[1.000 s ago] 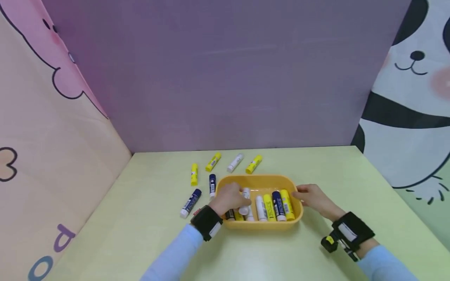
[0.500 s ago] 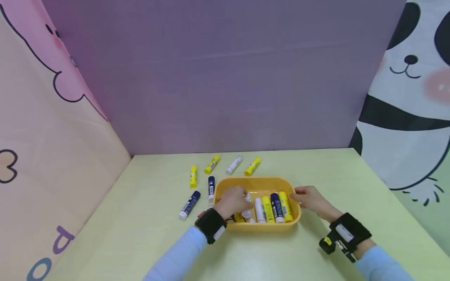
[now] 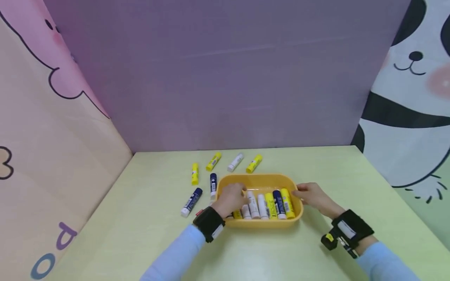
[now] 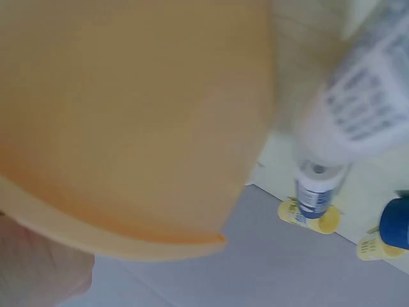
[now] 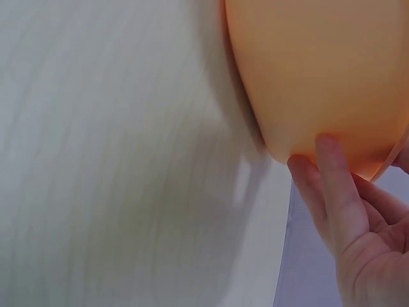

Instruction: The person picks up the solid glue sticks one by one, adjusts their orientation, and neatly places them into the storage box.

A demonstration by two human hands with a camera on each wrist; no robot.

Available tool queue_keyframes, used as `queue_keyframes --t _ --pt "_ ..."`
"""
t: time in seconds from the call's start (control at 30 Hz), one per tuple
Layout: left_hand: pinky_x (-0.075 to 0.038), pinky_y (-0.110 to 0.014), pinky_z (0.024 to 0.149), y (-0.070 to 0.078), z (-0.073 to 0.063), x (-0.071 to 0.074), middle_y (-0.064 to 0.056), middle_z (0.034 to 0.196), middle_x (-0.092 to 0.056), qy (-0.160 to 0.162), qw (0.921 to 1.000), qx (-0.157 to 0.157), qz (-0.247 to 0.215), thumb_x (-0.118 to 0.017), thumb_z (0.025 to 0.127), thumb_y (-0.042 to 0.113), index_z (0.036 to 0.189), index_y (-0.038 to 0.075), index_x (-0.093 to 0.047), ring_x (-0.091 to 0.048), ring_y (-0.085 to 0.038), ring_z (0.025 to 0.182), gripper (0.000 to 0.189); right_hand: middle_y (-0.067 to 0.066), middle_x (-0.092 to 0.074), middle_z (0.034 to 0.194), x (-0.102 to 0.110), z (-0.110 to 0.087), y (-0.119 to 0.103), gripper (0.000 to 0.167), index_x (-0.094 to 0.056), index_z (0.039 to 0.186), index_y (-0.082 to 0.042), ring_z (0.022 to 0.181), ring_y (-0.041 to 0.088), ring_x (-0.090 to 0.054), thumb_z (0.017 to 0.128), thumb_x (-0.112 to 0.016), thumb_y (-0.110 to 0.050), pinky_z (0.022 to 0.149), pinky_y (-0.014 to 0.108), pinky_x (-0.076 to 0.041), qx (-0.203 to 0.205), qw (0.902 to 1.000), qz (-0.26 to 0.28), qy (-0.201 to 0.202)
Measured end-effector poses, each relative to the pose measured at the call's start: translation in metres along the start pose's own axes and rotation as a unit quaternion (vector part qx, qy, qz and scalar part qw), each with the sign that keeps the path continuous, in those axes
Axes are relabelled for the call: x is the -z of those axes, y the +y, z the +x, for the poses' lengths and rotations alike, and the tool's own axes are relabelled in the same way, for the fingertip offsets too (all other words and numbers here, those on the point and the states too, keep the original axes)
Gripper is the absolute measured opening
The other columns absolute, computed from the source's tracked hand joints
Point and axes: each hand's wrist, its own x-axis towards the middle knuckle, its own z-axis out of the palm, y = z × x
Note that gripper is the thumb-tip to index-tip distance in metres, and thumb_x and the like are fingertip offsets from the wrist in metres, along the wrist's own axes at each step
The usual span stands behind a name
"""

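A shallow yellow plastic bin [image 3: 263,223] holds a row of glue sticks, among them a white glue stick [image 3: 253,205], a navy one [image 3: 279,203] and a yellow one [image 3: 287,203]. My left hand [image 3: 230,198] reaches over the bin's left side, its fingertips at the white glue stick's upper end. Whether they pinch it is hidden, and the hand covers the row's left end. With my right hand [image 3: 316,199] I hold the bin's right end. In the right wrist view, that hand's fingers [image 5: 342,204] press the outer wall, with part of the hand showing beyond the rim.
Behind and left of the bin lie loose glue sticks: yellow ones [image 3: 195,174] [image 3: 213,161] [image 3: 254,164], a white one [image 3: 235,162] and navy ones [image 3: 191,202] [image 3: 213,185]. A purple panel [image 3: 225,78] rises at the table's [image 3: 158,242] back edge.
The white glue stick that was tilted in my left hand now lies flat in the bin's row. My right hand keeps its hold on the bin.
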Motion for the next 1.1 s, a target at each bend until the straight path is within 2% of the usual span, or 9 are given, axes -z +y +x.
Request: queue_keyframes --t 0.13,0.4,0.5,0.6,0.73,0.83,0.97,1.1 --pt "-0.047 -0.026 0.062 -0.004 -0.001 0.003 -0.004 0.093 -0.060 0.003 1.0000 0.005 0.005 -0.065 0.084 0.024 0.121 0.008 -0.057 -0.052 -0.016 0.076 0.041 0.023 -0.059 0.114 0.001 0.001 0.001 0.043 -0.048 0.125 0.009 0.094 0.021 -0.060 0.094 -0.049 -0.022 0.079 0.037 -0.054 0.001 1.0000 -0.002 0.000" --pt "-0.051 -0.026 0.067 -0.005 -0.004 0.013 -0.005 0.101 -0.064 0.040 0.9988 -0.022 0.016 -0.064 0.085 0.026 0.117 0.007 -0.059 -0.057 -0.014 0.081 0.037 0.023 -0.058 0.117 0.003 0.000 0.002 0.047 -0.047 0.126 0.008 0.096 0.021 -0.059 0.094 -0.050 -0.026 0.081 0.038 -0.053 -0.006 1.0000 -0.002 0.005" --pt "-0.052 -0.030 0.077 -0.009 -0.006 0.019 -0.006 0.109 -0.064 0.054 0.9980 -0.034 0.003 -0.062 0.086 0.026 0.117 0.007 -0.060 -0.058 -0.016 0.091 0.036 0.025 -0.056 0.119 0.002 0.000 0.002 0.049 -0.046 0.126 0.008 0.098 0.023 -0.059 0.094 -0.050 -0.028 0.081 0.038 -0.054 -0.008 1.0000 -0.003 0.004" --pt "-0.052 -0.032 0.080 -0.014 -0.008 0.033 -0.007 0.111 -0.064 0.088 0.9949 -0.041 -0.026 -0.061 0.087 0.025 0.117 0.008 -0.060 -0.059 -0.017 0.095 0.035 0.025 -0.055 0.121 0.000 -0.001 0.001 0.048 -0.046 0.127 0.008 0.099 0.024 -0.059 0.094 -0.050 -0.027 0.081 0.038 -0.054 -0.013 0.9999 -0.001 0.003" --pt "-0.052 -0.034 0.077 -0.027 -0.008 0.062 -0.007 0.107 -0.066 0.164 0.9850 -0.035 -0.042 -0.059 0.087 0.024 0.115 0.007 -0.061 -0.062 -0.021 0.092 0.033 0.025 -0.056 0.119 -0.002 -0.002 0.000 0.047 -0.046 0.126 0.009 0.098 0.024 -0.060 0.094 -0.050 -0.025 0.080 0.038 -0.054 -0.013 0.9999 0.002 0.000" --pt "-0.050 -0.039 0.080 -0.042 -0.006 0.083 -0.009 0.106 -0.067 0.199 0.9795 -0.021 -0.027 -0.058 0.087 0.025 0.115 0.006 -0.061 -0.063 -0.024 0.095 0.034 0.026 -0.057 0.117 -0.002 -0.003 -0.001 0.047 -0.045 0.126 0.010 0.096 0.024 -0.060 0.094 -0.050 -0.025 0.079 0.038 -0.054 -0.010 0.9999 0.000 0.000" --pt "-0.050 -0.040 0.081 -0.064 -0.002 0.101 -0.011 0.110 -0.065 0.196 0.9801 0.009 -0.028 -0.056 0.088 0.026 0.119 0.006 -0.058 -0.061 -0.025 0.097 0.037 0.026 -0.056 0.119 -0.001 -0.003 -0.001 0.047 -0.045 0.127 0.010 0.096 0.024 -0.060 0.094 -0.049 -0.024 0.079 0.038 -0.054 -0.017 0.9998 -0.004 0.005" --pt "-0.052 -0.039 0.080 -0.085 0.002 0.108 -0.015 0.114 -0.063 0.179 0.9825 0.038 -0.034 -0.056 0.089 0.026 0.119 0.002 -0.057 -0.061 -0.027 0.098 0.039 0.026 -0.055 0.119 -0.001 -0.003 -0.003 0.047 -0.044 0.127 0.010 0.095 0.024 -0.060 0.095 -0.049 -0.024 0.079 0.037 -0.054 -0.022 0.9997 -0.002 0.007"
